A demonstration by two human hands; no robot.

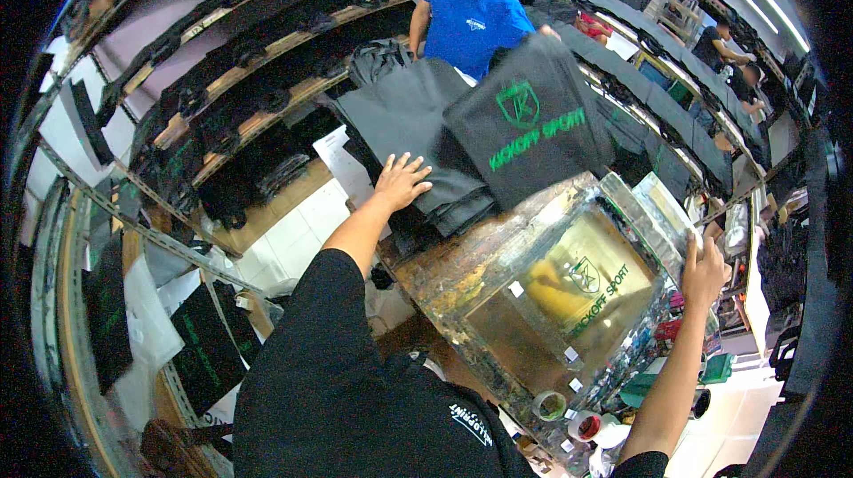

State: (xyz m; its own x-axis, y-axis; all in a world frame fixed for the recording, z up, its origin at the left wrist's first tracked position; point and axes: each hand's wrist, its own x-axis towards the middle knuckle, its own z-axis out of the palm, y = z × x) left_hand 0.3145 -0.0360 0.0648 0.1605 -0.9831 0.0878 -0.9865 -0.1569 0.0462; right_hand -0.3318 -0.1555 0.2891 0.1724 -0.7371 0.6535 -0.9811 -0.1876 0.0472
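My left hand [404, 183] lies flat with its fingers spread on a stack of plain black fabric bags [413, 127]. To the right, my right hand [705, 272] closes around the end of a long pale bar [668, 203] that looks like a squeegee; its grip is partly hidden. Between my arms sits a screen-printing frame [493, 349], with a yellowish mesh [555, 287] bearing a dark emblem and lettering. Beyond it a black bag [538, 127] with a fresh-looking green print is tilted up. A co-worker's hand [549, 32] is at that bag's upper edge.
A person in a blue shirt [475, 16] stands across the table. Long racks [258, 47] of black bags run along the left and behind. Small ink cups [549, 405] and bottles crowd the table's near right side. Printed black bags [209, 345] rest at the lower left.
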